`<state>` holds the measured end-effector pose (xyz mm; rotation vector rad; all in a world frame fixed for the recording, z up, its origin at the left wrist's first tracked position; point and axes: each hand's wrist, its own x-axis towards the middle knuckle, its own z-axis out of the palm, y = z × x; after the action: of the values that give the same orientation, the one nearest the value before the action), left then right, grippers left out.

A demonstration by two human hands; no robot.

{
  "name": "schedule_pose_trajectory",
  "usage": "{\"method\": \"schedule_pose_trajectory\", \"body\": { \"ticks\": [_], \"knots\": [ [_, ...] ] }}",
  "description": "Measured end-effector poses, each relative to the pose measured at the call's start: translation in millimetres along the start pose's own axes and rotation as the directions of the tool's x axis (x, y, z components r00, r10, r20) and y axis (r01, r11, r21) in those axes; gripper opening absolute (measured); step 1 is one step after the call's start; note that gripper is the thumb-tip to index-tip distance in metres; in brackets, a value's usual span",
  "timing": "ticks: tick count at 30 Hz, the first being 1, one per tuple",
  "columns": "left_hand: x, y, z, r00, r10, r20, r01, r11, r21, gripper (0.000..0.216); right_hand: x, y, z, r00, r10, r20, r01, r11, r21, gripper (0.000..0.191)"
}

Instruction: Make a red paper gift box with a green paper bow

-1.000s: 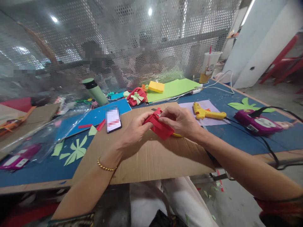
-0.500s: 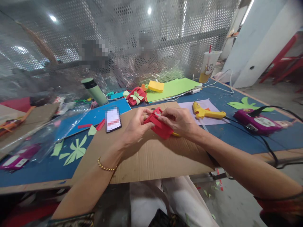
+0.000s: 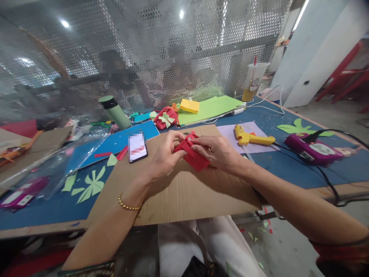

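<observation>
Both hands hold a folded red paper piece (image 3: 193, 155) just above a brown cardboard sheet (image 3: 184, 192). My left hand (image 3: 163, 156) pinches its left end between thumb and fingers; a gold bracelet sits on that wrist. My right hand (image 3: 219, 152) grips the right side, fingers pressing on the top fold. A yellow object shows partly under my right hand.
A phone (image 3: 137, 146) lies at the cardboard's far left corner. A yellow glue gun (image 3: 249, 137) rests on lilac paper to the right, a purple device (image 3: 313, 149) with black cable beyond. Green bottle (image 3: 114, 111), red paper craft (image 3: 166, 117), green sheets (image 3: 211, 107), drink cup (image 3: 254, 81) stand behind. Mesh screen at back.
The hands have closed in slightly on the red piece, and the right fingers shifted left over its top. Nothing else has moved.
</observation>
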<state>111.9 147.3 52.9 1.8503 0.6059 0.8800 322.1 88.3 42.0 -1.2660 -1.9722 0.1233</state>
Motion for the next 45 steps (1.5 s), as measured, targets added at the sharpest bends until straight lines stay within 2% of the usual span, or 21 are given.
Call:
{"method": "schedule_pose_trajectory", "body": {
  "ticks": [5,12,22,29,38,45],
  "knots": [
    [0,4,4,0.999,-0.035,0.019,0.037,0.989,-0.143,0.03,1,-7,-5,0.997,0.071,0.007,-0.071,0.995,0.069,0.029],
    [1,5,3,0.999,-0.032,0.016,0.034,0.994,-0.108,0.027,3,-12,-9,0.989,0.135,0.065,-0.14,0.986,0.094,0.031],
    [2,11,-4,0.998,0.007,0.06,-0.001,0.995,-0.1,0.031,2,-13,-7,0.991,0.127,0.028,-0.13,0.987,0.093,0.03],
    [0,10,8,0.993,0.013,-0.115,-0.015,1.0,-0.02,0.024,1,-16,-2,0.994,0.108,0.01,-0.109,0.993,0.047,0.026],
    [-4,11,10,0.986,-0.009,-0.164,0.01,1.0,0.003,0.025,-1,-10,3,0.998,0.061,-0.017,-0.06,0.995,0.075,0.027],
    [-5,9,11,0.983,-0.047,-0.179,0.042,0.999,-0.027,0.029,-1,-10,2,0.998,0.055,-0.008,-0.055,0.998,0.02,0.028]
  ]
}}
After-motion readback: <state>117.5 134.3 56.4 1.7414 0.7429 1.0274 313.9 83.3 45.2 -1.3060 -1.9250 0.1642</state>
